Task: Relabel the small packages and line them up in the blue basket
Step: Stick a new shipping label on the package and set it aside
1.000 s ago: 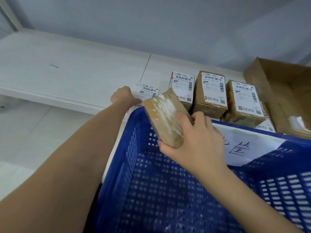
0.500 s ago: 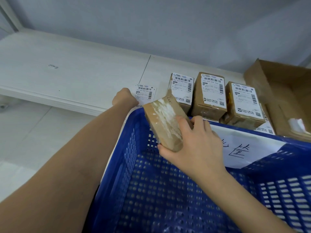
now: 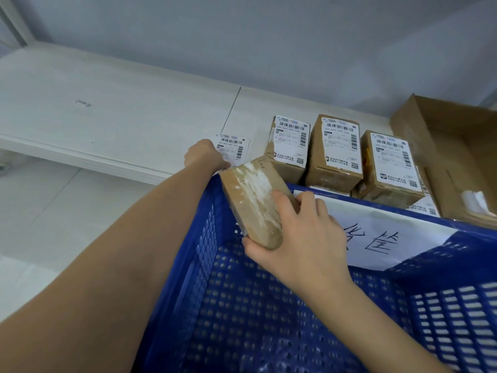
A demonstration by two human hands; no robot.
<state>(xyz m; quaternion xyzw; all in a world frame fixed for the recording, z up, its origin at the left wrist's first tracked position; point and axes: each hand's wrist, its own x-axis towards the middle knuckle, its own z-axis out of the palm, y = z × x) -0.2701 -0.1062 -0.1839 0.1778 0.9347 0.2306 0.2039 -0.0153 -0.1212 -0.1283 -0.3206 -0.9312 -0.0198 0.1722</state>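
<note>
Head view: looking down over the blue basket (image 3: 188, 265), with the white tabletop (image 3: 121, 109) beyond its far rim.
Step in hand: relabelling, by my read. One box (image 3: 252, 203) shows a bare face streaked with white residue where a label would sit, and a loose label (image 3: 232, 146) lies on the tabletop just past the basket's corner.
Right hand: the right hand (image 3: 304, 238) grips the box, thumb under its near end and fingers curled over the far edge, holding it tilted against the basket's far left corner, bare face up.
Left hand: the left hand (image 3: 203, 154) reaches out over the rim to the loose label. It rests on or at the label's near edge; the fingers are hidden behind the knuckles, so whether they pinch it I cannot tell.
Where the packages are: three labelled boxes (image 3: 336, 149) stand side by side on the tabletop just behind the basket, labels up. None lies in the basket that I can see.
Basket: its floor shows bare mesh, and a white paper sign (image 3: 376, 238) with handwritten characters hangs on the inside of the far wall.
Next move: likely lift the label cleanly and lay it square on the bare face, box held steady, then press it flat.
Watch for: a label going on crooked or creased over that rough residue.
Side note: an open carton (image 3: 443, 146) sits at the far right.
</note>
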